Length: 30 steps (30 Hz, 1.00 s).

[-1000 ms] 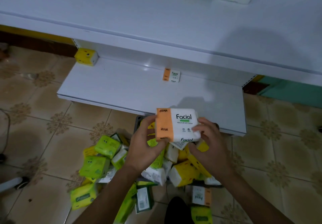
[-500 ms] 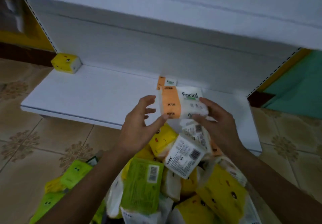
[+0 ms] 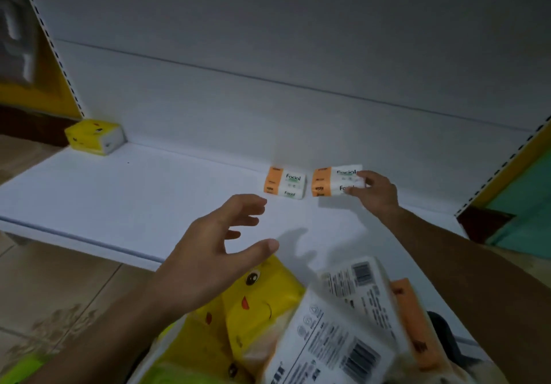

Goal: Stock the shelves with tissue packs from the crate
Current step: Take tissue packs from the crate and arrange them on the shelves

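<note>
From over the person's shoulder, the right hand (image 3: 376, 193) reaches to the back of the white shelf (image 3: 125, 198), fingers grasping the right end of an orange-and-white Facial pack (image 3: 331, 182) that sits against the back panel (image 3: 268, 55). Just beside it to the left, apart by a narrow gap, stands a second Facial pack (image 3: 284, 182). The left hand (image 3: 214, 252) hovers above the shelf's front edge, fingers spread and holding nothing. A yellow pack (image 3: 94, 136) sits in the far left corner. Below, yellow face-printed packs (image 3: 253, 303) and white barcode-side packs (image 3: 337, 330) are heaped together.
</note>
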Each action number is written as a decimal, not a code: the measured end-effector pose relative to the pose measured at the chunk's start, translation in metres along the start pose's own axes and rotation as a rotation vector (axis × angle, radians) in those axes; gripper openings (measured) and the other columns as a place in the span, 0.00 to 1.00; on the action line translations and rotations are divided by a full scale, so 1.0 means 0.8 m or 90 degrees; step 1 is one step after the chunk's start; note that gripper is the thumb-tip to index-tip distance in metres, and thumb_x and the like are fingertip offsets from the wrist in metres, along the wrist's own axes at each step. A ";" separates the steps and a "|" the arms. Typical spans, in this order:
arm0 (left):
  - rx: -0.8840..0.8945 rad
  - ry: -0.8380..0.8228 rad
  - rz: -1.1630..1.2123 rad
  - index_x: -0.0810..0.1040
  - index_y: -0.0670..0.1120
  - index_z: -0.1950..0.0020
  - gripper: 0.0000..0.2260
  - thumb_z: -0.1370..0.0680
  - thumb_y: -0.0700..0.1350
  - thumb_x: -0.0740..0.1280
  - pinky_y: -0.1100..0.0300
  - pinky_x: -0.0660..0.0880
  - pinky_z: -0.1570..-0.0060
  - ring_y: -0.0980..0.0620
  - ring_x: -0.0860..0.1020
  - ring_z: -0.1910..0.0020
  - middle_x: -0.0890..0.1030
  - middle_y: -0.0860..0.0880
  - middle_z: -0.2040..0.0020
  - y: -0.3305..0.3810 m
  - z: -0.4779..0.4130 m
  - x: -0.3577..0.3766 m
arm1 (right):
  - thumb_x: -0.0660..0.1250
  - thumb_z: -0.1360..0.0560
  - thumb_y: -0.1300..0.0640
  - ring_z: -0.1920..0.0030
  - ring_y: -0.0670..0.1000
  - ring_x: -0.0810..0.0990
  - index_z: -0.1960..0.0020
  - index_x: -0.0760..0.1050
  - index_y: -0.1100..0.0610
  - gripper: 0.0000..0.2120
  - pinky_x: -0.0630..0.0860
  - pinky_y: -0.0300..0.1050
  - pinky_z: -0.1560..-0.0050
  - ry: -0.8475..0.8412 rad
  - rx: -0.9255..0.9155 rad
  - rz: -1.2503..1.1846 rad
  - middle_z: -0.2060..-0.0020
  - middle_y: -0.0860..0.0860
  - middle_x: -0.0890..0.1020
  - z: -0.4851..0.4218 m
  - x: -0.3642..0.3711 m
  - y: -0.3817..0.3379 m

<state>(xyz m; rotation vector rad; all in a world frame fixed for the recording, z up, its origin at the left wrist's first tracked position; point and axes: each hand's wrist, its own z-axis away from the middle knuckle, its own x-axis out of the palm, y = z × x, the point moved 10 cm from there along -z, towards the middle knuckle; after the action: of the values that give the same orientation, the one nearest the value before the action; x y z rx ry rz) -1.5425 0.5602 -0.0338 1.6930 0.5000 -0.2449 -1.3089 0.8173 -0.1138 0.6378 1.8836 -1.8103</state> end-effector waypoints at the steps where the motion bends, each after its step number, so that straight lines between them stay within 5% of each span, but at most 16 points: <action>1: -0.002 0.000 -0.004 0.71 0.62 0.42 0.27 0.39 0.66 0.64 0.71 0.73 0.49 0.68 0.74 0.44 0.75 0.69 0.46 -0.003 -0.007 0.003 | 0.76 0.33 0.58 0.41 0.54 0.76 0.38 0.75 0.57 0.25 0.71 0.46 0.38 0.006 0.005 0.003 0.41 0.55 0.78 -0.013 0.005 0.008; 7: -0.026 -0.074 -0.078 0.63 0.70 0.41 0.30 0.42 0.70 0.63 0.71 0.71 0.48 0.71 0.72 0.44 0.71 0.74 0.44 -0.015 -0.029 0.044 | 0.76 0.35 0.50 0.42 0.57 0.75 0.39 0.73 0.50 0.26 0.73 0.48 0.41 -0.003 0.047 0.074 0.42 0.57 0.76 -0.075 0.049 0.062; 15: -0.091 -0.116 -0.111 0.52 0.76 0.42 0.35 0.46 0.71 0.62 0.70 0.72 0.47 0.72 0.71 0.44 0.62 0.78 0.42 -0.045 -0.032 0.070 | 0.73 0.31 0.61 0.41 0.58 0.76 0.38 0.72 0.57 0.23 0.70 0.43 0.43 0.004 0.057 0.094 0.42 0.59 0.78 -0.100 0.085 0.083; 19: -0.130 -0.162 -0.113 0.55 0.76 0.43 0.41 0.54 0.81 0.58 0.74 0.71 0.49 0.72 0.68 0.43 0.60 0.80 0.42 -0.061 -0.033 0.081 | 0.72 0.31 0.62 0.40 0.58 0.75 0.37 0.72 0.60 0.23 0.70 0.43 0.42 0.001 0.055 0.106 0.41 0.59 0.77 -0.113 0.092 0.096; 30: -0.090 -0.121 -0.123 0.55 0.76 0.43 0.32 0.45 0.69 0.62 0.69 0.73 0.48 0.69 0.72 0.45 0.65 0.76 0.42 -0.051 -0.038 0.080 | 0.72 0.31 0.61 0.39 0.57 0.75 0.31 0.67 0.56 0.30 0.71 0.45 0.41 -0.042 0.074 0.105 0.37 0.57 0.75 -0.104 0.095 0.090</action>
<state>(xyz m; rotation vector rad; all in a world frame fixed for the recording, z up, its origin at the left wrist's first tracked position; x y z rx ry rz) -1.5082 0.6069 -0.0920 1.4685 0.5272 -0.4951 -1.3253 0.9045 -0.2141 0.7416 1.6419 -1.8204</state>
